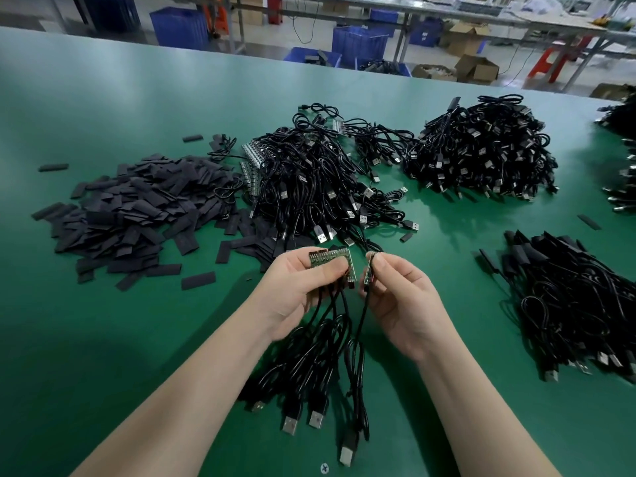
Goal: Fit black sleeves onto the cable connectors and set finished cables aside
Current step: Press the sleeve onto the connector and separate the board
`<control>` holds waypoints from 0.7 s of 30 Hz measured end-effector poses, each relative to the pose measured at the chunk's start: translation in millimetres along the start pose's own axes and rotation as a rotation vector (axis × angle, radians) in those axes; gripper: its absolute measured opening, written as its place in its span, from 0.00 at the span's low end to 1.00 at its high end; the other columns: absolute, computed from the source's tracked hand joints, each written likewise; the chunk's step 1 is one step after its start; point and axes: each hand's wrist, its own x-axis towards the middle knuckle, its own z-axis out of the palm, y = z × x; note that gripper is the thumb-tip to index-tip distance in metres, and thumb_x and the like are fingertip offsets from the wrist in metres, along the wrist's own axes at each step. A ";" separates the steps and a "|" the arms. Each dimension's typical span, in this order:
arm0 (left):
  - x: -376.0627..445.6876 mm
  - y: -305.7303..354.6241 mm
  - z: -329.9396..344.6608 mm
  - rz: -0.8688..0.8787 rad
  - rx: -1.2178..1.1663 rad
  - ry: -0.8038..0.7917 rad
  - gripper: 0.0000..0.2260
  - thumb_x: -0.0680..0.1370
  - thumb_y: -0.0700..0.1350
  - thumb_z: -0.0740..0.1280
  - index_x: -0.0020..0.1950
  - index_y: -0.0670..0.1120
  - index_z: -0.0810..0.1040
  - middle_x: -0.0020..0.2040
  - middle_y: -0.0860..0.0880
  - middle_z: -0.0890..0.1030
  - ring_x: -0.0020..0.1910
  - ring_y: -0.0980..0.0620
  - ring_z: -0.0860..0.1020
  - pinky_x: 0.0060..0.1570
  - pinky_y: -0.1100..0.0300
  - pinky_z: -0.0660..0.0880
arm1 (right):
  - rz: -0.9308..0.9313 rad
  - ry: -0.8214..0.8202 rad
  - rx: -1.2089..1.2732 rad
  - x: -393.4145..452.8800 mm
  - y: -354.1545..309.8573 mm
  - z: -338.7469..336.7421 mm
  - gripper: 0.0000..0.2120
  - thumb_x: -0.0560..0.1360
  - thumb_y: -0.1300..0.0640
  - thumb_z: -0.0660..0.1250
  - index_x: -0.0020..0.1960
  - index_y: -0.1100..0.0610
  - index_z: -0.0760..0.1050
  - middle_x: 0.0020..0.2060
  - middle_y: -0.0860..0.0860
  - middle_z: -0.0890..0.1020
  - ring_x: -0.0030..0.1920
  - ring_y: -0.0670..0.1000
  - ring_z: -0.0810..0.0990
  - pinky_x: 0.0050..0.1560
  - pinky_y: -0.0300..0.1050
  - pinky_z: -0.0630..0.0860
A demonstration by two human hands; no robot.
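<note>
My left hand (303,287) grips a strip of small green circuit boards (330,258) with several black USB cables (309,366) hanging down from it over the green table (103,339). Just to its right, my right hand (399,294) pinches a single small board (368,273) at the end of one black cable (358,356), held edge-on and apart from the strip. A heap of flat black sleeves (137,208) lies to the far left. A pile of cables with sleeves fitted (578,304) lies at the right.
A tangled pile of cables with bare boards (309,173) lies straight ahead, and a bigger cable heap (481,149) behind it to the right. More cables (623,160) reach the right edge. Blue crates (358,43) and cardboard boxes (475,67) stand beyond the table.
</note>
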 end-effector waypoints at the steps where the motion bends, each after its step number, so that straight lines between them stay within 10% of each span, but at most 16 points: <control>1: 0.2 0.3 0.5 0.002 0.012 0.017 0.05 0.69 0.44 0.74 0.44 0.47 0.86 0.45 0.46 0.86 0.44 0.51 0.83 0.48 0.58 0.80 | -0.003 0.036 0.038 1.1 -0.6 -0.3 0.04 0.67 0.56 0.72 0.36 0.52 0.85 0.30 0.48 0.81 0.30 0.44 0.79 0.35 0.37 0.79; 12: 2.7 -18.2 -5.7 0.165 0.859 0.328 0.22 0.73 0.54 0.72 0.66 0.60 0.70 0.56 0.63 0.77 0.56 0.68 0.74 0.54 0.70 0.67 | -0.514 0.518 -0.092 3.4 -29.3 -32.1 0.08 0.77 0.57 0.71 0.41 0.47 0.83 0.32 0.43 0.79 0.31 0.43 0.74 0.33 0.36 0.73; 21: -6.4 -1.3 3.0 0.939 0.907 0.540 0.20 0.82 0.55 0.54 0.70 0.46 0.68 0.68 0.50 0.71 0.72 0.50 0.67 0.71 0.51 0.63 | -0.780 0.084 -0.342 -2.4 -60.1 59.7 0.04 0.79 0.62 0.66 0.47 0.54 0.76 0.35 0.45 0.79 0.30 0.46 0.79 0.34 0.37 0.76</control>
